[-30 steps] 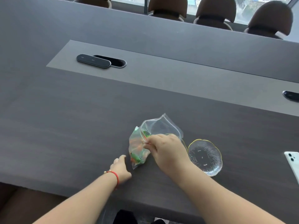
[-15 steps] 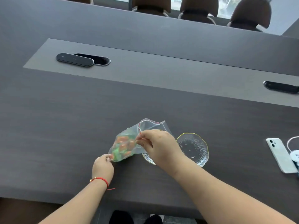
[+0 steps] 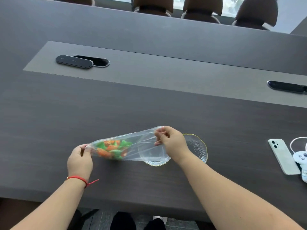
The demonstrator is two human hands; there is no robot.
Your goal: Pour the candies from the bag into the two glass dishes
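A clear plastic bag [image 3: 137, 143] lies stretched sideways just above the dark table. Orange and green candies [image 3: 113, 148] are bunched in its left end. My left hand [image 3: 79, 158] pinches the bag's left bottom corner. My right hand [image 3: 171, 141] grips the bag's mouth end at the right. Two clear glass dishes with gold rims sit on the table: the nearer dish [image 3: 156, 161] lies partly under the bag's mouth and my right hand, and the second dish [image 3: 197, 146] shows to the right of my right wrist. Both dishes hold no candies.
A white phone [image 3: 282, 156] lies at the right with a small white device and cable [image 3: 300, 156] beside it. Black cable-port covers sit at the back left [image 3: 74, 61] and back right [image 3: 287, 87] on the table's grey inlay. Chairs [image 3: 202, 9] line the far side.
My left hand has taken the bag's bottom corner and pulled it left. My right hand moved up and right with the mouth end, so the bag is now stretched out horizontally over the nearer dish.
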